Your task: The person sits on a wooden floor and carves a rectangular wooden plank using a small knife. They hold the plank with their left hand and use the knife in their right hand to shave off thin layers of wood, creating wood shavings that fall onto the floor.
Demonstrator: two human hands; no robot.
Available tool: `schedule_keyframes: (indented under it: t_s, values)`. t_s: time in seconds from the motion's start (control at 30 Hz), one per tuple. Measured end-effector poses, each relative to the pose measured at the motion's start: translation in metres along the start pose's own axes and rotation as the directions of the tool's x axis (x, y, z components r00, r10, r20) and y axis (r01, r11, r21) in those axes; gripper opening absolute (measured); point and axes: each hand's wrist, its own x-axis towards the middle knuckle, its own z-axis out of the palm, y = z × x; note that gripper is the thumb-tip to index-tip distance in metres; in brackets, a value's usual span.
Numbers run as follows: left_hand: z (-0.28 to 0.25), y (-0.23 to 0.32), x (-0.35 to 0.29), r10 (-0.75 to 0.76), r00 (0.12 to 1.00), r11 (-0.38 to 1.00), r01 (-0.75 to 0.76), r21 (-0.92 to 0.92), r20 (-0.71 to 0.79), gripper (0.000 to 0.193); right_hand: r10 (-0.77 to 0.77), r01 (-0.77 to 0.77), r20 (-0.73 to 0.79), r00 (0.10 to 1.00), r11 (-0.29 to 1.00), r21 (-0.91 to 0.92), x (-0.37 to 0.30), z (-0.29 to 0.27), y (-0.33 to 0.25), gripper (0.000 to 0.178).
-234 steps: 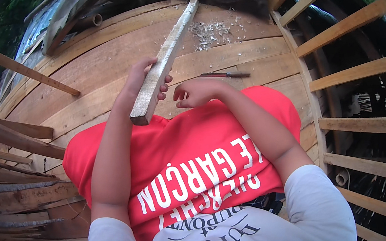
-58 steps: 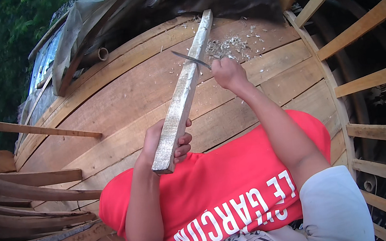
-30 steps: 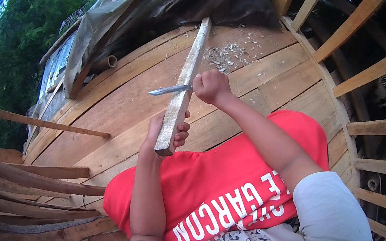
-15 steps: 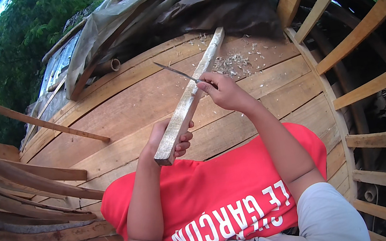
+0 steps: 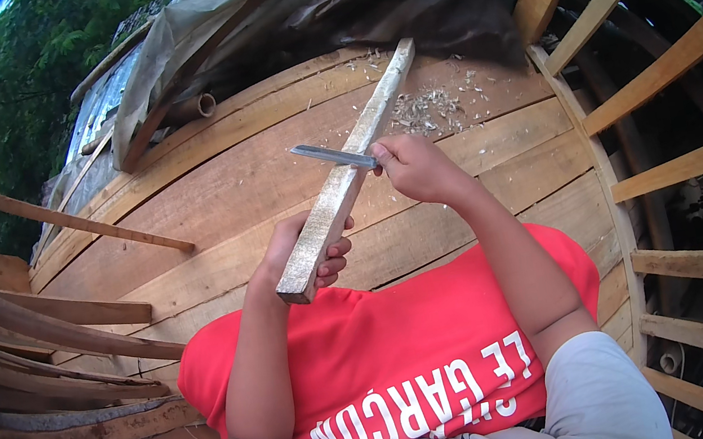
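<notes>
Head view: left hand (image 5: 306, 249) clenched round near end of wooden stick (image 5: 346, 179), far end resting on plank platform (image 5: 212, 195). Right hand (image 5: 417, 169) grips knife (image 5: 333, 156), blade laid across stick. Prob mid-whittling; next stroke wants a shallow angle, pushed away from body. Shavings (image 5: 430, 106) lie by stick tip. Tarp (image 5: 247, 8) behind, slat frame (image 5: 680, 166) at right, trees beyond.

White short slvs, red apron

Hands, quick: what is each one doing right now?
Left hand: closed around the near end of the wooden stick.
Right hand: closed on a knife, its blade laid across the stick.
</notes>
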Motion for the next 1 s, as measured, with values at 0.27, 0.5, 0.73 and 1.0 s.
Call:
schedule_keyframes:
  t_s: [0.27,0.5,0.73,1.0]
  values:
    - [-0.001,-0.001,0.0,-0.009,1.0,0.999,0.009,-0.031,0.018,0.034,0.007,-0.005,0.012,1.0,0.986,-0.165,-0.004,0.005,-0.013,0.043]
    - [0.001,-0.002,0.001,-0.01,1.0,1.0,0.01,-0.013,-0.002,0.034,0.23,-0.282,0.236,0.944,0.935,0.216,0.008,0.015,0.008,0.051]
    - [-0.001,-0.001,0.002,-0.01,1.0,1.0,0.011,-0.028,0.022,0.035,0.375,-0.534,0.384,0.843,0.667,0.52,0.006,0.003,0.002,0.056]
    - [0.001,-0.002,0.001,0.005,1.0,1.0,-0.005,0.003,-0.016,0.035,0.542,-0.419,-0.134,0.829,0.763,0.493,0.017,-0.055,0.04,0.05]
